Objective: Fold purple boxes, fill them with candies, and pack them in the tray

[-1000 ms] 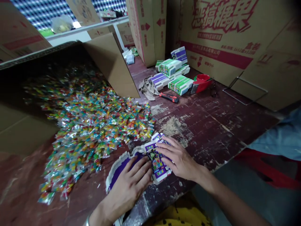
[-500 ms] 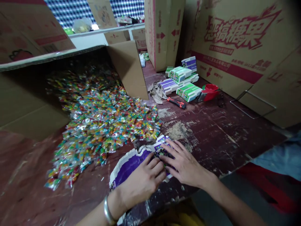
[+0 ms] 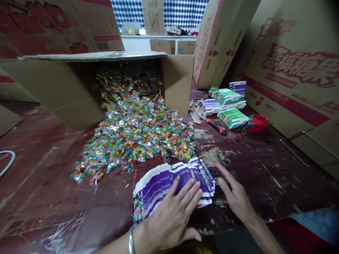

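Note:
A fanned row of flat purple and white cartons [image 3: 156, 187] lies on the dark red table close to me. My left hand [image 3: 177, 208], with a silver bangle at the wrist, rests flat on the cartons, fingers stretched out. Just right of the row, my right hand [image 3: 234, 194] is apart from the cartons, its fingers spread and holding nothing. Beyond the row, a heap of small clear bags of colourful candy [image 3: 137, 130] spills from a cardboard box [image 3: 177, 84] lying on its side.
Stacks of green cartons [image 3: 233, 118] and purple cartons [image 3: 210, 106] stand at the back right. Beside them lie an orange and black utility knife [image 3: 216, 127], a grey cloth [image 3: 196, 111] and a red tape dispenser [image 3: 258, 123]. Large cardboard boxes [image 3: 299, 70] line the right side.
My right hand has lifted off the cartons and moved right. My left hand has flattened out over the row, which now shows more fully. The view has turned left.

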Tool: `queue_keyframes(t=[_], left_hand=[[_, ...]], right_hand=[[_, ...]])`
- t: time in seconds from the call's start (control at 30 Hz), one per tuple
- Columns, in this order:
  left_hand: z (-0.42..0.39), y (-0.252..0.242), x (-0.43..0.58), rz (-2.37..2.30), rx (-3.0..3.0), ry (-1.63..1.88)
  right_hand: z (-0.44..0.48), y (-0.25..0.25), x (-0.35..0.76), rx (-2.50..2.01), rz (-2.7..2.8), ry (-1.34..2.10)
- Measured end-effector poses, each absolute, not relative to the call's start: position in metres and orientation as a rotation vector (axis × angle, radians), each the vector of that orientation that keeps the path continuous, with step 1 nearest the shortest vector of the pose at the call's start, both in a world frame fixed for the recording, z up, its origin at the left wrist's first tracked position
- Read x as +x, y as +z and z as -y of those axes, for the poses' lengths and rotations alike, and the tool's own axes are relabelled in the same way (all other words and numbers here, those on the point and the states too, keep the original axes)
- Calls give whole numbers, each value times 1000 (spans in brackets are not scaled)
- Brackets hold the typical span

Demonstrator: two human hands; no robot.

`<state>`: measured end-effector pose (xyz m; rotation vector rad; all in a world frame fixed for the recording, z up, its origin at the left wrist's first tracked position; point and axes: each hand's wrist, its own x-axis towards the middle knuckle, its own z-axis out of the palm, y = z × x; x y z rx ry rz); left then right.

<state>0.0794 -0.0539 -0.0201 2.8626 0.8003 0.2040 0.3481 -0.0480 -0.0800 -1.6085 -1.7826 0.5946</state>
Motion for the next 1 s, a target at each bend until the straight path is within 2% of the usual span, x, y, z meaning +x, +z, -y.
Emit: queue_keyframes(t=[0.13,0.23,0.43,0.6,0.73,1.0], left_hand=[[65,-45,67,-841,2837,168],[67,-45,59,-892,2841,200],[74,-37,25,-1029,2766,213],[69,-46,10,-1010,2761,111],[67,-44,12,-1022,2765,93],[55,-57,5,-925,2779,155]], right_hand=[[44,-92,324,-1604,2139,521],[38,-93,316,-1621,2245,427],[42,-61,288,-1554,2410,136],[45,-44,254,-1393,2667,148],[49,-37,261,-1414,2701,28],[58,-67,259,-1505,2693,-105]])
